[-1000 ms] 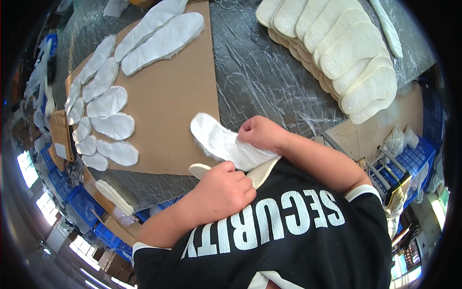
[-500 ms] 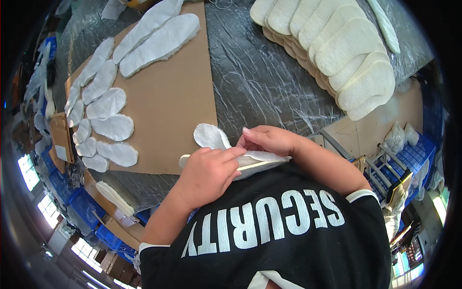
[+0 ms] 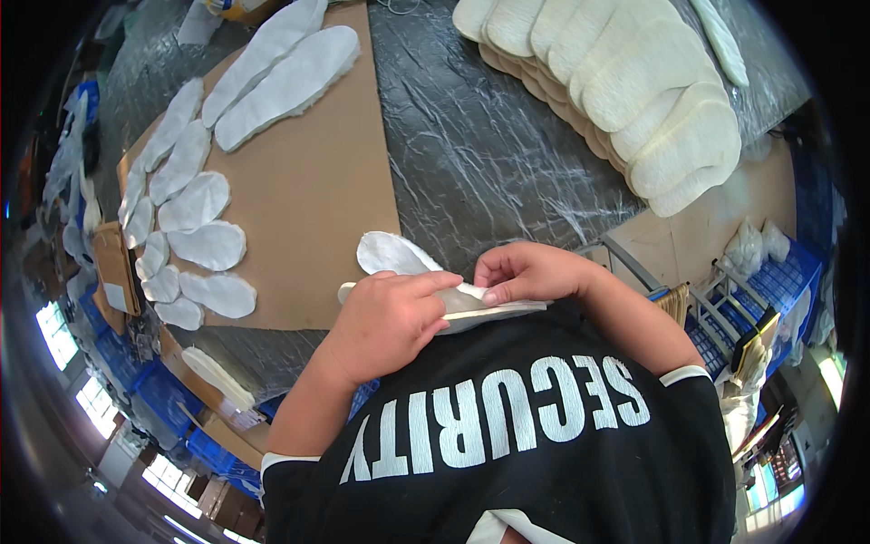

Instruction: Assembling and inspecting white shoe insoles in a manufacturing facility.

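At the table's near edge, against my black shirt, my left hand point(image 3: 390, 317) is closed on a cream insole point(image 3: 497, 314), its fingers lying across the top. A white fleece insole piece point(image 3: 397, 254) lies over it, one rounded end sticking out beyond my left fingers and resting near the cardboard. My right hand point(image 3: 535, 275) pinches the edge of that white piece between thumb and fingers, close to my left fingertips. The part under my left palm is hidden.
White fleece insole pieces point(image 3: 213, 245) lie fanned on a brown cardboard sheet point(image 3: 313, 199) at left. Overlapping cream insoles point(image 3: 652, 72) are stacked at far right on the dark plastic-covered table point(image 3: 471, 154). A cream insole stack point(image 3: 217, 376) sits at lower left; blue crates point(image 3: 752, 295) stand at right.
My right hand has lowered and turned, its thumb now pressing down on the white piece's edge. My left hand holds nearly the same place. The whole view has shifted slightly.
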